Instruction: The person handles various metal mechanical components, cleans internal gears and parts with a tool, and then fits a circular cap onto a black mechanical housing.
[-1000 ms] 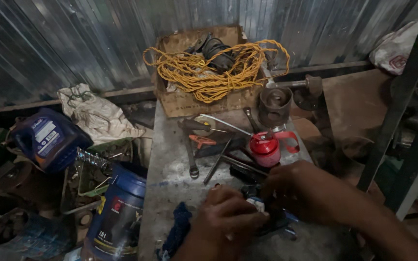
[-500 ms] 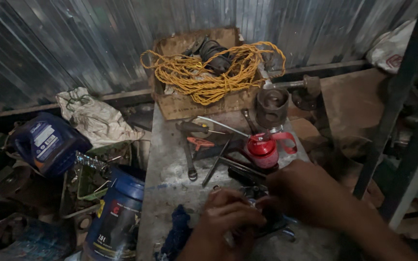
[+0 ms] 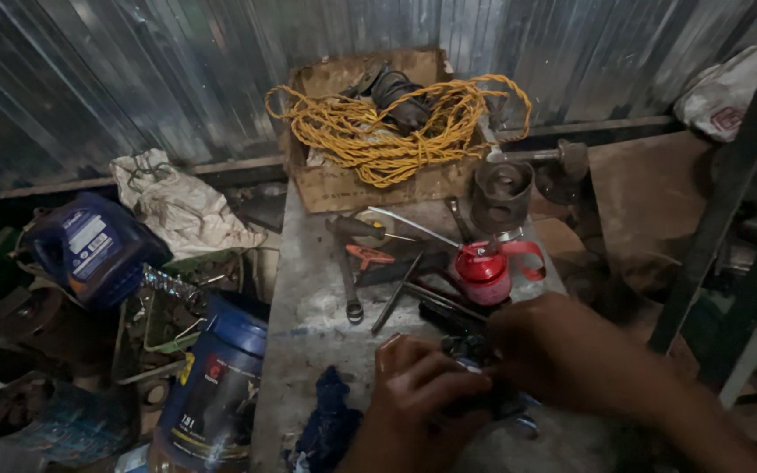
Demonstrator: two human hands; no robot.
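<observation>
We counted two hands [image 3: 422,394] on the worktop [image 3: 308,307], one red oil can [image 3: 484,271] behind them, one yellow rope coil [image 3: 378,131] in one cardboard box [image 3: 343,188], and two blue jugs [image 3: 89,250] left of the worktop.

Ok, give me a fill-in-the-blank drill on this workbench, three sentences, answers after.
1. The coil of rope in the cardboard box is ____ in colour.
2. The oil can beyond the right hand is ____.
3. The left hand and the right hand work on a small dark part on the ____ of the workbench.

Missing words: yellow; red; top
</observation>
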